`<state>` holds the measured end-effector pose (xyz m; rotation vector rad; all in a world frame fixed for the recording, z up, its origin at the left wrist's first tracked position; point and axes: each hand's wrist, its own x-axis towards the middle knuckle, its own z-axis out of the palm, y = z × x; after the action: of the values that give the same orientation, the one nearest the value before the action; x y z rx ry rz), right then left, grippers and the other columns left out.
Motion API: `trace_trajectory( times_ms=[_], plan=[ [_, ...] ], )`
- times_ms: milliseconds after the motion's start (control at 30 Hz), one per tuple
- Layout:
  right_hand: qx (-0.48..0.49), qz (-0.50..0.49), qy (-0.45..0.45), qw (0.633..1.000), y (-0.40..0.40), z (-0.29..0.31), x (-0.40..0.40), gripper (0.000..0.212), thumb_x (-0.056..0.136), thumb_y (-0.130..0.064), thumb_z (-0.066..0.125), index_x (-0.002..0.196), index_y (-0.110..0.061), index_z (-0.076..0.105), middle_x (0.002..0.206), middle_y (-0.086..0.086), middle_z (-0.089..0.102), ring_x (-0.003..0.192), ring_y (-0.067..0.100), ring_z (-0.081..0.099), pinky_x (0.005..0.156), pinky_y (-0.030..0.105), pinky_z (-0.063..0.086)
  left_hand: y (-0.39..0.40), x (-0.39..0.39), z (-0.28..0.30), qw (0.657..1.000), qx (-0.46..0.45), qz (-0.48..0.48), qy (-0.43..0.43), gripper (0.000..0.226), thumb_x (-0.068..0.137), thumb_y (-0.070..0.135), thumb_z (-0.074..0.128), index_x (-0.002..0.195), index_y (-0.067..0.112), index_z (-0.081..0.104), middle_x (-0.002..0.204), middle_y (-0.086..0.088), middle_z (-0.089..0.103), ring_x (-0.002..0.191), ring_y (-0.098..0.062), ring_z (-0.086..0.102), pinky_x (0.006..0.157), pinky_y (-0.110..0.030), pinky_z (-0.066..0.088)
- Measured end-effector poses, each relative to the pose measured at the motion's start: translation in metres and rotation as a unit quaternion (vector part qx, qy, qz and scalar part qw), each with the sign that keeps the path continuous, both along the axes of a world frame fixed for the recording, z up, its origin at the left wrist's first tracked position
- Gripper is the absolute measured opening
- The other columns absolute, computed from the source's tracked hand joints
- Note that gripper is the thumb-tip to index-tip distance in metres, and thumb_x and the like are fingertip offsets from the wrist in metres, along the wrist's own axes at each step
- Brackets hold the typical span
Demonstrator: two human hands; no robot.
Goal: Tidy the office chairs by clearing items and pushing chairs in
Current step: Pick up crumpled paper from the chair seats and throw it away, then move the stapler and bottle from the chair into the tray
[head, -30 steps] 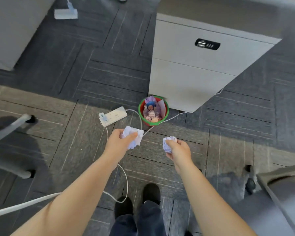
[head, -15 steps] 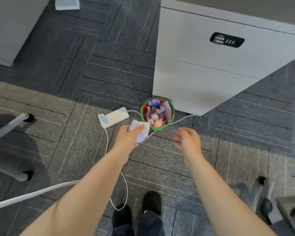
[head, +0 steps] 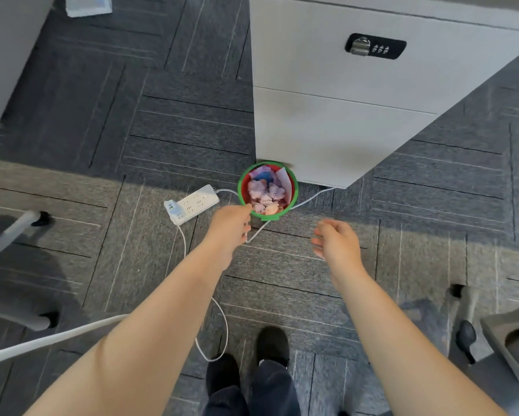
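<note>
I look straight down at grey carpet floor (head: 168,139). The small bin (head: 267,216), red with a green rim, stands at 12 o'clock from my feet, just beside the front lower edge of the white drawer cabinet (head: 357,94). Crumpled paper (head: 265,192) in white, pink and blue fills it nearly to the rim.

Left hand (head: 229,226) hangs at the bin's 7 o'clock edge, back of the hand up, fingertips at the rim. Its fingers point down and away from the camera; I cannot tell whether they are clenched or released, and no paper shows in them. Right hand (head: 337,243) is at 4 o'clock from the bin, well apart from it, fingers released and loosely curved, holding nothing.

A white power strip (head: 192,204) lies at 9 o'clock from the bin, and its cable (head: 219,334) loops back toward my shoes (head: 271,345). Chair legs with casters (head: 15,232) show at the left edge, and a chair base (head: 474,331) at 4 o'clock near the right edge.
</note>
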<state>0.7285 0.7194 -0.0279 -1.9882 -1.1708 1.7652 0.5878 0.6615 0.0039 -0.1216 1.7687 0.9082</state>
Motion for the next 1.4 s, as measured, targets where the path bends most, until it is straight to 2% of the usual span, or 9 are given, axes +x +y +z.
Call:
trace_trajectory(
  times_ms=[233, 367, 433, 567, 767, 900, 1167, 1300, 1400],
  plan=[
    [0.051, -0.004, 0.035, 0.998, -0.009, 0.076, 0.002, 0.009, 0.091, -0.014, 0.044, 0.087, -0.018, 0.051, 0.082, -0.001, 0.055, 0.084, 0.017, 0.054, 0.089, 0.041, 0.048, -0.009, 0.023, 0.06, 0.994, 0.049, -0.067, 0.071, 0.014, 0.091, 0.018, 0.045, 0.079, 0.019, 0.054, 0.092, -0.004, 0.057, 0.093, -0.019, 0.051, 0.09, -0.037, 0.044],
    [0.097, -0.045, 0.056, 0.993, -0.019, 0.137, 0.022, 0.007, 0.092, -0.014, 0.045, 0.089, -0.015, 0.052, 0.087, 0.003, 0.056, 0.08, 0.014, 0.054, 0.082, 0.035, 0.05, -0.006, 0.042, 0.112, 0.982, 0.127, -0.11, 0.085, 0.031, 0.089, 0.008, 0.044, 0.059, 0.018, 0.042, 0.069, -0.003, 0.043, 0.068, -0.018, 0.041, 0.06, -0.026, 0.032],
    [0.123, -0.068, 0.062, 0.988, -0.027, 0.168, 0.041, 0.007, 0.092, -0.013, 0.045, 0.093, -0.012, 0.052, 0.093, 0.005, 0.056, 0.077, 0.013, 0.053, 0.072, 0.027, 0.048, -0.009, 0.056, 0.137, 0.972, 0.16, -0.148, 0.086, 0.025, 0.089, 0.008, 0.043, 0.065, 0.016, 0.044, 0.068, -0.005, 0.039, 0.062, -0.015, 0.036, 0.057, -0.025, 0.028],
    [0.171, -0.113, 0.058, 0.977, -0.044, 0.221, 0.096, 0.011, 0.092, -0.015, 0.045, 0.084, -0.018, 0.054, 0.082, -0.004, 0.055, 0.088, 0.015, 0.054, 0.084, 0.034, 0.049, -0.012, 0.099, 0.183, 0.954, 0.192, -0.208, 0.095, 0.024, 0.089, 0.009, 0.044, 0.066, 0.015, 0.049, 0.082, -0.009, 0.051, 0.085, -0.021, 0.049, 0.072, -0.031, 0.039],
    [0.212, -0.235, 0.028, 0.948, -0.083, 0.264, 0.206, 0.021, 0.09, -0.015, 0.048, 0.07, -0.023, 0.052, 0.078, -0.001, 0.055, 0.073, 0.012, 0.052, 0.066, 0.024, 0.042, -0.018, 0.199, 0.23, 0.919, 0.232, -0.313, 0.064, 0.013, 0.091, 0.016, 0.046, 0.081, 0.018, 0.055, 0.106, -0.007, 0.06, 0.097, -0.02, 0.055, 0.086, -0.033, 0.044],
    [0.211, -0.307, 0.0, 0.928, -0.119, 0.274, 0.284, 0.024, 0.089, -0.012, 0.048, 0.068, -0.021, 0.052, 0.075, 0.0, 0.055, 0.07, 0.013, 0.051, 0.064, 0.024, 0.041, -0.034, 0.274, 0.247, 0.882, 0.25, -0.397, 0.05, 0.016, 0.091, 0.018, 0.045, 0.078, 0.023, 0.053, 0.11, -0.003, 0.057, 0.098, -0.019, 0.055, 0.092, -0.037, 0.044],
    [0.178, -0.373, -0.069, 0.908, -0.185, 0.25, 0.43, 0.017, 0.085, -0.008, 0.051, 0.071, -0.017, 0.055, 0.069, 0.0, 0.054, 0.076, 0.019, 0.051, 0.072, 0.033, 0.045, -0.072, 0.413, 0.218, 0.817, 0.27, -0.507, 0.053, 0.026, 0.087, 0.011, 0.04, 0.065, 0.025, 0.036, 0.087, -0.007, 0.034, 0.08, -0.016, 0.032, 0.055, -0.026, 0.021],
    [0.143, -0.36, -0.129, 0.913, -0.218, 0.211, 0.499, 0.028, 0.084, -0.011, 0.053, 0.111, -0.007, 0.058, 0.096, 0.003, 0.056, 0.093, 0.023, 0.056, 0.085, 0.035, 0.044, -0.096, 0.481, 0.187, 0.809, 0.24, -0.533, 0.063, 0.014, 0.085, 0.02, 0.045, 0.073, 0.021, 0.038, 0.089, -0.007, 0.034, 0.078, -0.016, 0.042, 0.07, -0.028, 0.028],
    [0.116, -0.344, -0.164, 0.917, -0.238, 0.176, 0.543, 0.041, 0.084, -0.011, 0.056, 0.125, -0.006, 0.05, 0.118, 0.007, 0.057, 0.114, 0.025, 0.053, 0.081, 0.023, 0.034, -0.106, 0.524, 0.16, 0.805, 0.21, -0.551, 0.061, 0.017, 0.09, 0.012, 0.043, 0.075, 0.019, 0.039, 0.089, -0.009, 0.036, 0.075, -0.015, 0.046, 0.059, -0.027, 0.031]
  ],
)
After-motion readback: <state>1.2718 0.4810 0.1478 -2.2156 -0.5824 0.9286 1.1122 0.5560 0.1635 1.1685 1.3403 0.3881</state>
